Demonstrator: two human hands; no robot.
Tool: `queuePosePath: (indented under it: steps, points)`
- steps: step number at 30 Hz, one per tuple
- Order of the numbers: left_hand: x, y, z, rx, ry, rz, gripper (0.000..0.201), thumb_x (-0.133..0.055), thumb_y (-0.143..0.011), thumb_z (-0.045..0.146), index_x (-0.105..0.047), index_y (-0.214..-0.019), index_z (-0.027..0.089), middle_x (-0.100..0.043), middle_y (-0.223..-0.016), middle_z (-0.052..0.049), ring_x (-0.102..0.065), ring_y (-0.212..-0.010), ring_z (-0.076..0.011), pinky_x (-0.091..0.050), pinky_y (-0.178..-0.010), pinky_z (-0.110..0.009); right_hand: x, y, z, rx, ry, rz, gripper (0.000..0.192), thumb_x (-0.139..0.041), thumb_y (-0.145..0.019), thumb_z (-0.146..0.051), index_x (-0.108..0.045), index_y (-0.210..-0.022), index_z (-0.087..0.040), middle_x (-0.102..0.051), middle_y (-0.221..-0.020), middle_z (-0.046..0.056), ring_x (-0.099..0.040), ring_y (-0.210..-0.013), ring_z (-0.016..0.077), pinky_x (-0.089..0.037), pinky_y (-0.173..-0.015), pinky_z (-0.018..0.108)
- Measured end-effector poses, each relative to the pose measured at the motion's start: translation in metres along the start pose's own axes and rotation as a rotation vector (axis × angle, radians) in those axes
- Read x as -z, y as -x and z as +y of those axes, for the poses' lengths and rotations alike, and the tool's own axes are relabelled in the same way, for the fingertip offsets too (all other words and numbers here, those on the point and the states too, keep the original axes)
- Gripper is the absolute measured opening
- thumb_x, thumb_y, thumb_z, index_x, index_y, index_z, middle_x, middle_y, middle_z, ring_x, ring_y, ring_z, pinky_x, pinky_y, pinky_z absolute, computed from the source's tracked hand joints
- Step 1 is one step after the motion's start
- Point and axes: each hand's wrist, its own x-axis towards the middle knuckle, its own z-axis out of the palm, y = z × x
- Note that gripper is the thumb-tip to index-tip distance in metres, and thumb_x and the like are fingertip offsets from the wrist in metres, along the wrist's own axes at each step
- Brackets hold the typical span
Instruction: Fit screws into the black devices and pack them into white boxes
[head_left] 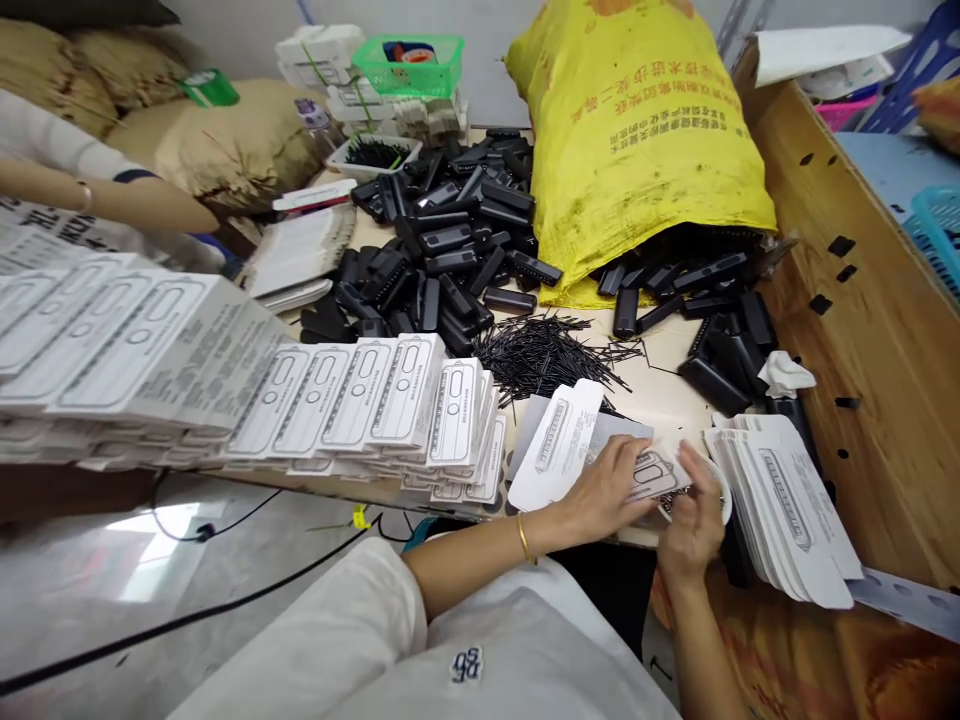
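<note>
My left hand (609,490) is closed on a small white printed box (651,474), fingers over its top and left end. At the box's right end is my right hand (694,515), fingers raised and apart; whether they touch the box I cannot tell. Below both lies a white bowl (724,500) of small metal pieces, partly hidden by the right hand. A flat printed card (553,445) lies under and left of my left hand, on a grey sheet (534,415). Just beyond is a heap of thin black sticks (544,350).
Stacks of printed white boxes (345,395) line the table's left front. Flat cards (784,500) are stacked at right, beside a wooden board (862,350). Black plastic cases (450,235) are piled behind, with a yellow sack (645,130). Another person's arm (112,190) reaches in at left.
</note>
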Motion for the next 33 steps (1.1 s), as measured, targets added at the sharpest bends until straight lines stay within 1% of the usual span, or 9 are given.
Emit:
queuePosePath:
  steps: [5, 8, 10, 14, 17, 21, 26, 30, 33]
  points:
    - [0.095, 0.016, 0.061, 0.294, -0.422, 0.209, 0.080, -0.057, -0.086, 0.033, -0.015, -0.151, 0.015, -0.052, -0.118, -0.016, -0.057, -0.094, -0.0257, -0.054, -0.079, -0.040, 0.000, -0.023, -0.011, -0.082, -0.103, 0.096, 0.040, -0.045, -0.094, -0.035, -0.059, -0.126, -0.017, -0.063, -0.124, 0.014, -0.058, -0.119, 0.0307, -0.046, -0.098, 0.053]
    - [0.148, 0.024, 0.065, 0.503, -0.803, 0.316, 0.073, -0.056, -0.086, 0.031, -0.025, -0.149, 0.010, -0.055, -0.111, -0.018, -0.056, -0.095, -0.0296, -0.050, -0.082, -0.046, -0.004, -0.033, -0.015, -0.073, 0.027, -0.053, 0.027, -0.053, -0.090, -0.031, -0.067, -0.110, -0.019, -0.070, -0.106, 0.010, -0.064, -0.104, 0.0254, -0.050, -0.092, 0.046]
    - [0.164, 0.028, 0.056, 0.548, -0.988, 0.378, 0.062, -0.055, -0.086, 0.025, -0.038, -0.143, 0.007, -0.054, -0.118, -0.023, -0.051, -0.111, -0.0372, -0.044, -0.091, -0.055, -0.008, -0.035, -0.014, -0.099, 0.073, -0.137, 0.023, -0.053, -0.090, -0.033, -0.069, -0.100, -0.020, -0.072, -0.096, 0.009, -0.065, -0.095, 0.0236, -0.052, -0.087, 0.042]
    - [0.144, 0.029, 0.040, 0.283, -0.989, 0.443, 0.050, -0.046, -0.092, 0.020, -0.040, -0.142, 0.016, -0.040, -0.142, -0.022, -0.036, -0.136, -0.0355, -0.033, -0.107, -0.057, -0.020, -0.026, -0.006, -0.361, 0.094, -0.388, 0.031, -0.050, -0.089, -0.041, -0.068, -0.099, -0.018, -0.072, -0.096, 0.010, -0.066, -0.081, 0.0223, -0.055, -0.074, 0.038]
    - [0.102, 0.027, 0.025, 0.168, -0.745, 0.152, 0.053, -0.041, -0.095, 0.025, -0.030, -0.147, 0.018, -0.041, -0.145, -0.020, -0.038, -0.137, -0.0284, -0.036, -0.110, -0.048, -0.038, -0.011, -0.001, -0.497, 0.091, -0.554, 0.037, -0.049, -0.087, -0.038, -0.065, -0.111, -0.016, -0.070, -0.103, 0.014, -0.066, -0.081, 0.0235, -0.055, -0.077, 0.040]
    - [0.065, 0.024, -0.008, 0.594, -0.681, -0.084, 0.060, -0.041, -0.094, 0.028, -0.023, -0.148, 0.010, -0.033, -0.149, -0.030, -0.036, -0.138, -0.0414, -0.039, -0.103, -0.059, -0.072, 0.014, -0.006, -0.428, 0.121, -0.550, 0.037, -0.047, -0.085, -0.025, -0.061, -0.118, -0.016, -0.064, -0.103, 0.014, -0.063, -0.090, 0.0254, -0.053, -0.086, 0.042]
    - [0.070, 0.026, -0.019, 0.727, -0.661, -0.150, 0.055, -0.033, -0.095, 0.022, -0.027, -0.147, 0.006, -0.028, -0.149, -0.035, -0.051, -0.126, -0.0422, -0.051, -0.089, -0.053, -0.101, 0.020, -0.016, -0.369, 0.045, -0.549, 0.040, -0.045, -0.085, -0.019, -0.058, -0.123, -0.015, -0.060, -0.108, 0.015, -0.064, -0.091, 0.0236, -0.054, -0.083, 0.039]
    - [0.068, 0.007, -0.007, 0.635, -0.706, -0.056, 0.046, -0.049, -0.090, 0.018, -0.047, -0.135, 0.006, -0.031, -0.149, -0.032, -0.038, -0.136, -0.0438, -0.041, -0.100, -0.058, -0.069, -0.005, -0.001, -0.337, -0.014, -0.565, 0.030, -0.046, -0.089, -0.025, -0.063, -0.113, -0.019, -0.068, -0.098, 0.010, -0.065, -0.088, 0.0215, -0.053, -0.079, 0.036]
    - [0.048, -0.047, -0.003, 0.450, -0.528, 0.050, 0.042, -0.056, -0.088, 0.020, -0.053, -0.128, 0.008, -0.037, -0.146, -0.028, -0.037, -0.136, -0.0410, -0.037, -0.106, -0.055, -0.014, -0.019, 0.022, -0.343, 0.183, -0.384, 0.024, -0.046, -0.090, -0.032, -0.066, -0.090, -0.019, -0.069, -0.087, 0.008, -0.063, -0.080, 0.0211, -0.050, -0.076, 0.036]
